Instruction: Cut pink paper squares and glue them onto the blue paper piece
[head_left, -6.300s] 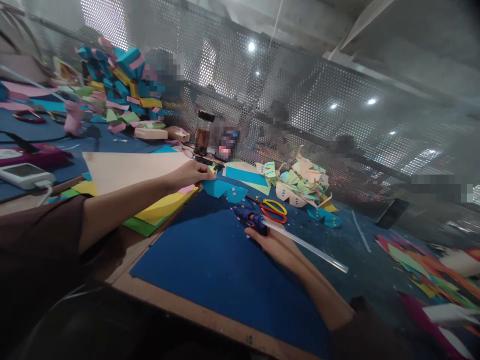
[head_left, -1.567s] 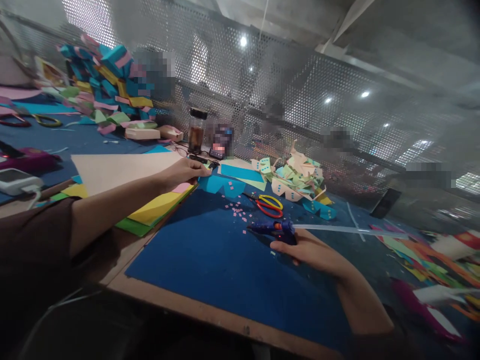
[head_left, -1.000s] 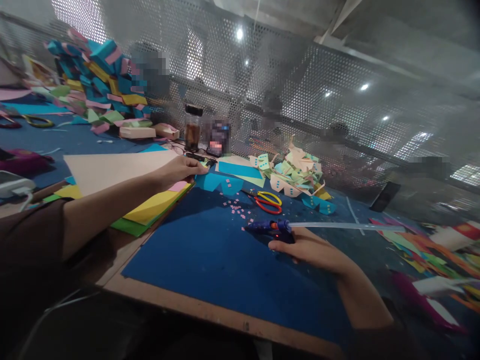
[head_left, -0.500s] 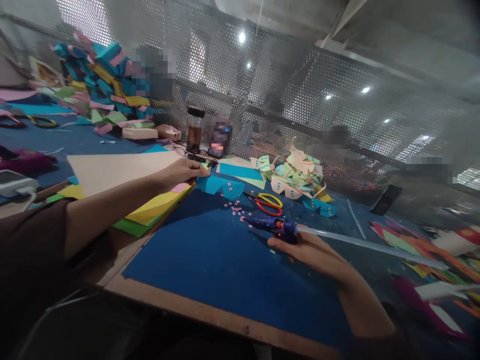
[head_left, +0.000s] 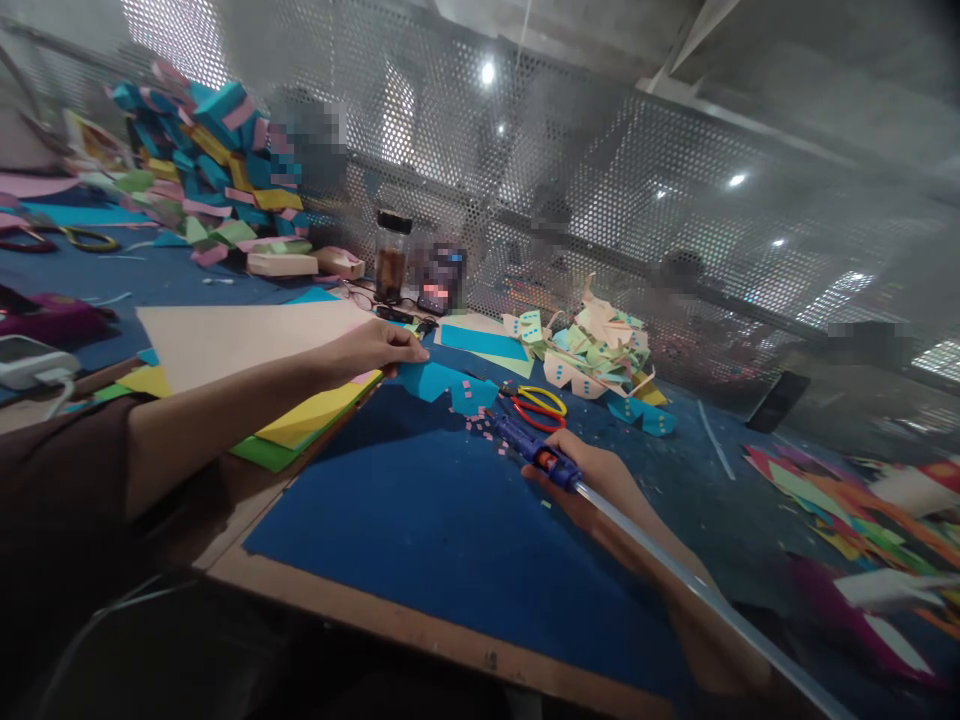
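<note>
My left hand (head_left: pixel 382 348) pinches one end of a blue paper cutout (head_left: pixel 431 381), which carries small pink squares at its right end. Wrapped in my right hand (head_left: pixel 589 465) is a blue hot glue gun (head_left: pixel 536 448), with a long clear glue stick (head_left: pixel 675 575) running out of its back toward the lower right. The gun's nozzle points up and left, close to the cutout's right end; whether they touch I cannot tell. Tiny pink paper squares (head_left: pixel 480 428) lie scattered below the cutout. Scissors (head_left: pixel 541 404) with red and yellow handles rest just beyond the gun.
Stacked coloured paper (head_left: pixel 300 425) lies under my left forearm. Behind are a lidded jar (head_left: pixel 392 260), a phone (head_left: pixel 442 280) and a heap of cut paper pieces (head_left: pixel 596 345). Folded paper blocks (head_left: pixel 210 150) pile up at back left. Paper strips (head_left: pixel 847 510) spread at right.
The glue gun has swung so its nozzle now points up toward the cutout, and its glue stick slants steeply down right. My left hand and the cutout have shifted slightly right.
</note>
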